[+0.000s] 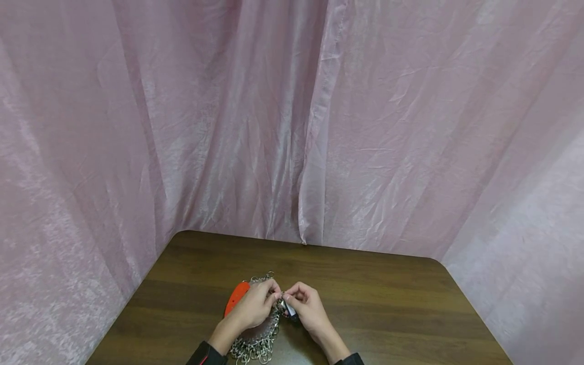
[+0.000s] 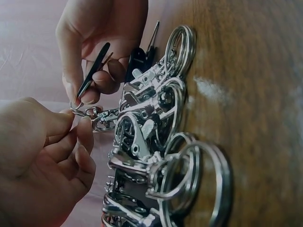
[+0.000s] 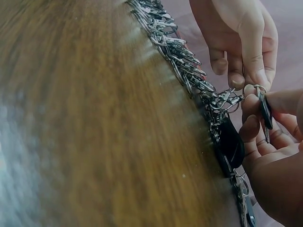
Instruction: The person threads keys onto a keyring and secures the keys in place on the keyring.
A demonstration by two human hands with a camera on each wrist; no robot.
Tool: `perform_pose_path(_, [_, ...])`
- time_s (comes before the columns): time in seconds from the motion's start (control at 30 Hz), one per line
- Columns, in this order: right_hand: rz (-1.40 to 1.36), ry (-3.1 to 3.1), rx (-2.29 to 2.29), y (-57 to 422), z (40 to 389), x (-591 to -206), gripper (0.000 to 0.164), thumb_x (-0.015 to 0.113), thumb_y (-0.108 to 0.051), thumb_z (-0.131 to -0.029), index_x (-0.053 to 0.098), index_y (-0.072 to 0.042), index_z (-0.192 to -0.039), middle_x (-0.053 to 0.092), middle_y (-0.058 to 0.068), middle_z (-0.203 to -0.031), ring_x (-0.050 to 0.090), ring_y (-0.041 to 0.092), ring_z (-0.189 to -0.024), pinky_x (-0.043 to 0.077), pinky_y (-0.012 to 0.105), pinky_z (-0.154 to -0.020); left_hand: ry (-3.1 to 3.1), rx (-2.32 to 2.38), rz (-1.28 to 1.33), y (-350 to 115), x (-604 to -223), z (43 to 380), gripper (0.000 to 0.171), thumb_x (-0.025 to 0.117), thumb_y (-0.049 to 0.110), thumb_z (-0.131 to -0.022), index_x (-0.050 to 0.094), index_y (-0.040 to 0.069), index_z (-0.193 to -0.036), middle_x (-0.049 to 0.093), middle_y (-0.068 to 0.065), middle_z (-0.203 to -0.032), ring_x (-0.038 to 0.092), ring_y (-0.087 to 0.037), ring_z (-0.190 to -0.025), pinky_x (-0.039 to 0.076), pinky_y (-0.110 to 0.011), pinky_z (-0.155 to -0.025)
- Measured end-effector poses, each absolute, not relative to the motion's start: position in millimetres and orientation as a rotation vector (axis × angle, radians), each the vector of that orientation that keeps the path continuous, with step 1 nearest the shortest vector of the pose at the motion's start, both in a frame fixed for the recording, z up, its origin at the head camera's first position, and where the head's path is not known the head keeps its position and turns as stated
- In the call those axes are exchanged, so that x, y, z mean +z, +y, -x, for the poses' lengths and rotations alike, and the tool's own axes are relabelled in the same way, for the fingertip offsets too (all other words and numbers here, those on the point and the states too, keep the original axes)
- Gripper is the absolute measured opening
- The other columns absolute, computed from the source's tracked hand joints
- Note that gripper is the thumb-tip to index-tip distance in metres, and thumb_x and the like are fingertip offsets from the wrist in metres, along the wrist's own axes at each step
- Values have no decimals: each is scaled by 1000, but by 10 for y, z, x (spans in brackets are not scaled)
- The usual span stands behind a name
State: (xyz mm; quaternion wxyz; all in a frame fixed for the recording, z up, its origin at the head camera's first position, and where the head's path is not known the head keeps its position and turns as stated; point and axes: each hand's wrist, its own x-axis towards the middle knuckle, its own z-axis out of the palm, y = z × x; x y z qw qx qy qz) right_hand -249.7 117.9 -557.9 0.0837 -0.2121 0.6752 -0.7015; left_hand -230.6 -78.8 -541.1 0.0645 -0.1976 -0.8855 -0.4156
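Observation:
My left hand [image 1: 255, 305] pinches a small metal split ring [image 2: 78, 112] between thumb and fingertip. That ring is joined to a swivel clasp [image 2: 106, 118]. Facing it, my right hand [image 1: 310, 306] holds a black-headed key [image 3: 265, 111], its top at the same ring; whether the key is threaded on cannot be told. Under and beside my left hand lies a round holder with an orange piece [image 1: 236, 297], edged with many metal clasps and split rings [image 2: 180, 156]. More black-headed keys [image 3: 231, 144] hang from the rim near my right hand.
The brown wooden table [image 1: 388, 299] extends around the holder, with rounded far corners. Pink curtains [image 1: 255, 126] hang behind it and along both sides. Dark sleeves [image 1: 207, 355] cover my wrists.

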Motion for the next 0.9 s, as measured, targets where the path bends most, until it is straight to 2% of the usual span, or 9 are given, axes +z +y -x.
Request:
perform_pose_path(0.33, [594, 2020, -2084, 1195, 2498, -5548, 19, 67, 1, -101, 59, 18, -104, 69, 31, -98, 66, 12, -71, 56, 23, -66, -2684, -1265, 591, -778, -5371, 2282, 8, 64, 13, -107, 62, 15, -100, 60, 7, -87, 54, -7, -78, 46, -28, -69])
perform_pose_path(0.47, [576, 2026, -2086, 1194, 2493, -5533, 18, 68, 2, -101, 59, 17, -104, 70, 23, -92, 65, 12, -69, 56, 23, -65, -2671, -1272, 618, -793, -5381, 2291, 6, 62, 15, -108, 62, 16, -102, 62, 8, -90, 56, -6, -82, 48, -30, -72])
perform_pose_path(0.67, [560, 2012, -2111, 1195, 2480, -5523, 18, 68, 1, -101, 60, 17, -104, 69, 9, -85, 64, 12, -67, 55, 23, -63, -2651, -1415, 700, -835, -5387, 2309, 9, 54, 12, -111, 63, 12, -111, 64, 3, -87, 60, -8, -77, 50, -29, -70])
perform_pose_path(0.83, [517, 1991, -2116, 1213, 2495, -5541, 18, 68, 0, -101, 60, 15, -105, 70, 9, -87, 66, 14, -70, 57, 24, -64, -2647, -1541, 753, -856, -5370, 2306, 15, 65, 15, -106, 65, 10, -121, 69, 1, -106, 68, -12, -94, 55, -30, -82])
perform_pose_path(0.9, [511, 1993, -2107, 1226, 2503, -5557, 19, 69, -1, -101, 60, 15, -107, 69, 9, -87, 66, 13, -71, 57, 24, -65, -2666, -1561, 752, -856, -5360, 2293, 18, 71, 18, -104, 66, 12, -120, 68, 2, -106, 67, -12, -93, 55, -30, -82])
